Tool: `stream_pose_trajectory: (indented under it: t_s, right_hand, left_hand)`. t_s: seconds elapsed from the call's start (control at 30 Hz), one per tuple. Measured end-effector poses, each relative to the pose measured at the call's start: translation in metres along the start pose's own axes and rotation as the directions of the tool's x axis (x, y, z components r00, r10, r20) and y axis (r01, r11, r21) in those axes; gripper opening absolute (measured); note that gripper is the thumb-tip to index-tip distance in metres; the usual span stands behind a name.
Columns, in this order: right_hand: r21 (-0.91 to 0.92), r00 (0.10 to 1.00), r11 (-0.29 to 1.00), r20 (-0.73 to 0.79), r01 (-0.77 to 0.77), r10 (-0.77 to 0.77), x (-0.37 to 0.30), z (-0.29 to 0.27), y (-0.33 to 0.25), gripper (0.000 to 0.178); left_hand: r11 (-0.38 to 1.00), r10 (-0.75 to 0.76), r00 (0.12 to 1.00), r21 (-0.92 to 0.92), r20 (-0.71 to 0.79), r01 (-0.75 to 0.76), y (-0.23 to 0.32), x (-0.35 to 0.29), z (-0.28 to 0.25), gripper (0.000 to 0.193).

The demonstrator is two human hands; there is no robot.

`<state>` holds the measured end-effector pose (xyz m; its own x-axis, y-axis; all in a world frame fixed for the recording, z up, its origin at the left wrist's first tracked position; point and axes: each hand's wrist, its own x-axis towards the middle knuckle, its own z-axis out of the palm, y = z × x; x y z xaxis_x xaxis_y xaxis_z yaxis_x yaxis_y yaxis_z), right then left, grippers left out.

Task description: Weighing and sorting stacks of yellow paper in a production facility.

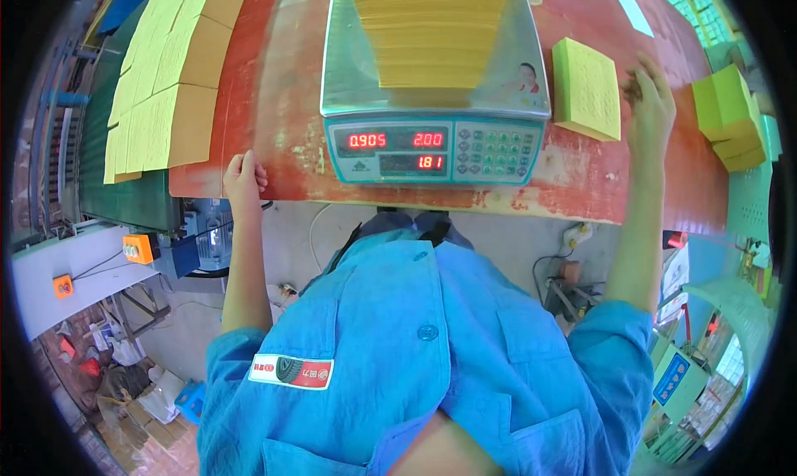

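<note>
A teal digital scale [349,110] with lit red digits stands on the table before me. On its metal plate rests a tall stack of yellow paper [436,36], its cut edges facing me. My left hand [245,177] is at the table's front edge, left of the scale, fingers curled in and nothing seen in them. Just right of the scale lies a thick yellow paper block [586,90]. Beyond that block's right side is my right hand [652,94], its fingers stretched and apart, holding nothing. A gap separates it from the block.
The worn red table [282,77] spans the front. Rows of yellow blocks [166,85] sit at the left, over a dark green surface [133,202]. More yellow blocks [730,115] are at the right edge. A pale sheet [633,12] lies far right. Orange switch boxes [139,248] hang lower left.
</note>
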<state>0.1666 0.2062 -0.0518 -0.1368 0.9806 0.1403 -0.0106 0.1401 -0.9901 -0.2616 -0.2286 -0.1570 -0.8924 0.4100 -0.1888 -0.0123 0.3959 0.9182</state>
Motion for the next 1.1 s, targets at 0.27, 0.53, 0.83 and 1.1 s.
stream_pose_trajectory:
  t_s: [0.27,0.53,0.83,1.1]
  right_hand:
    - [0.063,0.962,0.992,0.245,0.108,-0.120,-0.006,0.053,-0.026,0.029]
    - [0.214,0.888,0.977,0.446,0.014,-0.111,0.034,0.141,-0.012,0.029]
    - [0.274,0.777,0.949,0.627,-0.153,-0.056,0.032,0.232,0.007,0.065]
    - [0.011,0.836,0.995,0.543,-0.101,0.078,-0.040,0.178,-0.002,0.057]
  left_hand:
    - [1.000,0.009,1.000,-0.027,-0.009,-0.009,-0.001,-0.007,-0.004,0.023]
    - [0.851,0.521,0.852,-0.101,0.050,-0.515,0.206,-0.008,0.031,0.026]
    - [0.172,0.798,0.355,0.381,0.488,-0.909,0.424,0.036,0.172,0.032]
    - [-0.509,0.534,-0.026,0.296,0.845,-0.808,0.361,-0.021,0.153,0.038]
